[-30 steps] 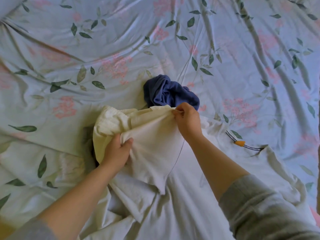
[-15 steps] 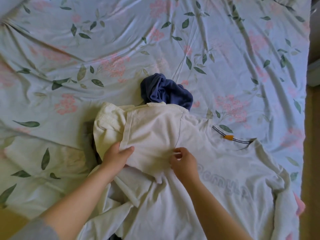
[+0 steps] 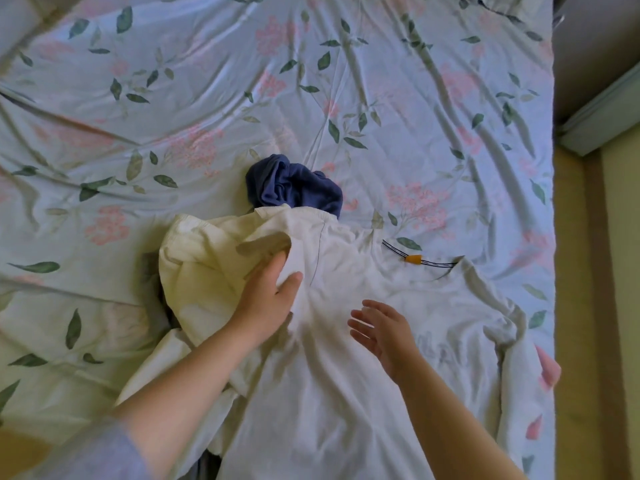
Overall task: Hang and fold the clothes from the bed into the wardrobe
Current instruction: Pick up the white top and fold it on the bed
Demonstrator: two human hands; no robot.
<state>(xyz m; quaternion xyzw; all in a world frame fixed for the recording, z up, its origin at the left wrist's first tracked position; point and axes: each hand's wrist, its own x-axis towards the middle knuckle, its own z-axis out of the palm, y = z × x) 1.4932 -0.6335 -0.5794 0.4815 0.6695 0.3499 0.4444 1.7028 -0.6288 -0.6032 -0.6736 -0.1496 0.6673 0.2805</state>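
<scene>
The cream garment (image 3: 207, 268) is pinched at a fold by the left hand (image 3: 268, 301). The right hand (image 3: 384, 336) is held spread and empty. Light, limp cloth, likely best taken by its edges.

T-shirt (image 3: 346, 393) on the bed (image 3: 415, 98), another garment (image 3: 294, 185) just behind it

The only camera rode on the person's head, looking forward and steeply down over the bed (image 3: 381, 98) from its near edge, close above the white shirt (image 3: 329, 393), wide enough to catch a strip of floor (image 3: 620, 323) at right.
</scene>
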